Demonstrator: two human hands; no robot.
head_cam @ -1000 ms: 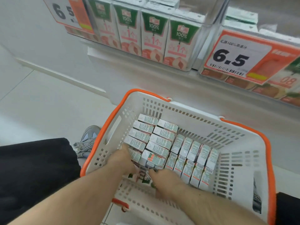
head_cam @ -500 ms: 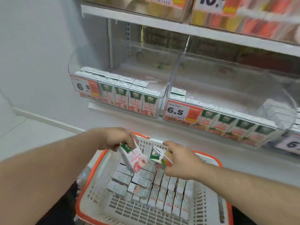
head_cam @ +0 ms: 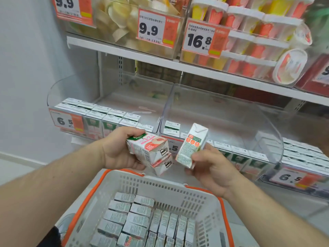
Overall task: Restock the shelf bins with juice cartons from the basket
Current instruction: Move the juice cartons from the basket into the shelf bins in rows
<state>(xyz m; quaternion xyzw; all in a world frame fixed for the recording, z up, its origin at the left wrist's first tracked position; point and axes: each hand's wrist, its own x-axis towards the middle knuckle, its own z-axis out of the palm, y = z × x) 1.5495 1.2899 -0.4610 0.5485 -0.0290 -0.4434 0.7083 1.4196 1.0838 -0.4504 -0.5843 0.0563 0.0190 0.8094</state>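
Looking down through the head camera, we are holding juice cartons up between the basket [head_cam: 114,186] and the shelf bins. Our left hand [head_cam: 117,148] is curling its fingers around two peach cartons [head_cam: 151,152] stacked together and lying on their sides, probably so both travel in one trip. Our right hand [head_cam: 211,168] is pinching a single carton [head_cam: 192,145] near its lower end, keeping it upright and tilted, likely ready for slotting. We are facing the left bin [head_cam: 99,97], nearly full along its front, and the middle bin [head_cam: 222,111], mostly bare behind. More cartons [head_cam: 142,221] are lying packed in the basket below.
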